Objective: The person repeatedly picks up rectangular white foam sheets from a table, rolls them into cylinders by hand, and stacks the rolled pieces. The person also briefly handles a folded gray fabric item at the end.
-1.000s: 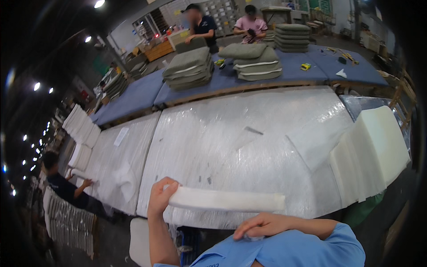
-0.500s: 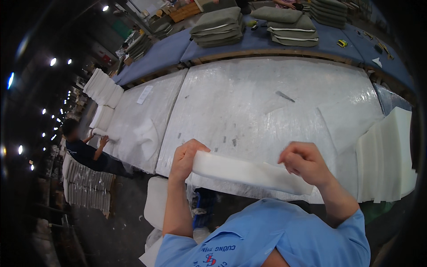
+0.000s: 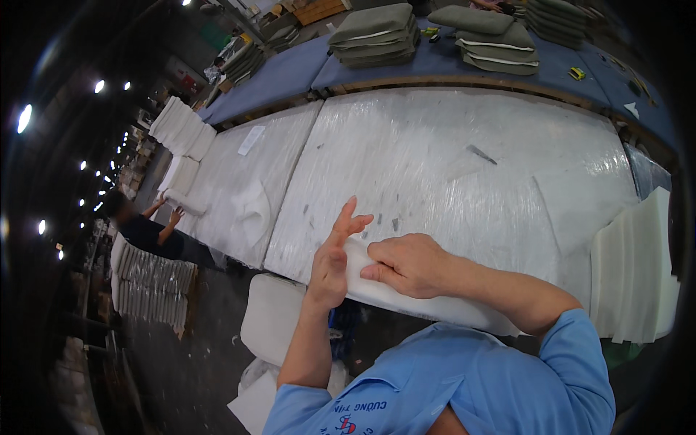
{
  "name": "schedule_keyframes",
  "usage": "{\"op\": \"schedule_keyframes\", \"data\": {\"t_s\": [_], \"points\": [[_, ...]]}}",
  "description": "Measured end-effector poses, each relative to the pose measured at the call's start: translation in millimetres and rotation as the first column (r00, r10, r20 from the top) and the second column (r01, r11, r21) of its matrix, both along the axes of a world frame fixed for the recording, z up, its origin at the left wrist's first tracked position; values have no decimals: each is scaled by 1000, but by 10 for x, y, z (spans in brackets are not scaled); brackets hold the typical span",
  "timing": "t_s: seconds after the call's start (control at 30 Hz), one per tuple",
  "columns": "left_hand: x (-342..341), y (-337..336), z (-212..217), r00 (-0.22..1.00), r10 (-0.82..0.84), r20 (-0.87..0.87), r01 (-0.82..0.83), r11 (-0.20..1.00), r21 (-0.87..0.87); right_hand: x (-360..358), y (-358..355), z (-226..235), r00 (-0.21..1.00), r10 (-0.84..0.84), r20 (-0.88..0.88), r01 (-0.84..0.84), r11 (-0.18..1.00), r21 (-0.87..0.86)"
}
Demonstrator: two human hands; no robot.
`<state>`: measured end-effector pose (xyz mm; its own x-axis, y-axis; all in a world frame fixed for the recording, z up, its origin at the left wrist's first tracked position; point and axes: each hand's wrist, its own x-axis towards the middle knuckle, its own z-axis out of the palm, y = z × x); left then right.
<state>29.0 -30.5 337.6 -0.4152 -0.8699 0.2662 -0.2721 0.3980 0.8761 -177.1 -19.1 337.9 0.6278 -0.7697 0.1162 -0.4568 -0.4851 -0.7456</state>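
A white padded piece, seemingly a foam cushion (image 3: 378,292), lies along the near edge of the plastic-covered table (image 3: 406,159), partly hidden under my right forearm. My right hand (image 3: 407,265) is closed on its left end, thumb and fingers pinching the top. Close beside that end, my left hand (image 3: 333,262) is upright with its fingers stretched out and apart. Whether its palm touches the cushion I cannot tell.
White foam sheets (image 3: 631,272) stand stacked at the right. Grey-green cushions (image 3: 373,36) are piled on the blue table (image 3: 283,76) behind. At the left a co-worker (image 3: 148,232) handles a white piece. A white cushion (image 3: 272,319) sits low at my left.
My right hand has moved left across the cushion and gripped its left end. My left hand has let go and straightened its fingers. The view has shifted slightly.
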Motion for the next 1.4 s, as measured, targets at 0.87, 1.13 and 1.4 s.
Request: {"op": "schedule_keyframes", "data": {"t_s": [0.87, 1.13, 1.4], "points": [[654, -206, -243, 999, 23, 47, -24, 1000, 17, -1207, 744, -882, 996, -82, 14, 74, 947, 314], [325, -155, -91, 980, 151, 130, -168, 978, 128, -1114, 693, -350, 976, -208, 66, 214, 971, -108], [-158, -730, 196, 946, 64, -319, 39, 950, 308, -1598, 220, -313, 947, -308, -93, 299, 949, -96]]}}
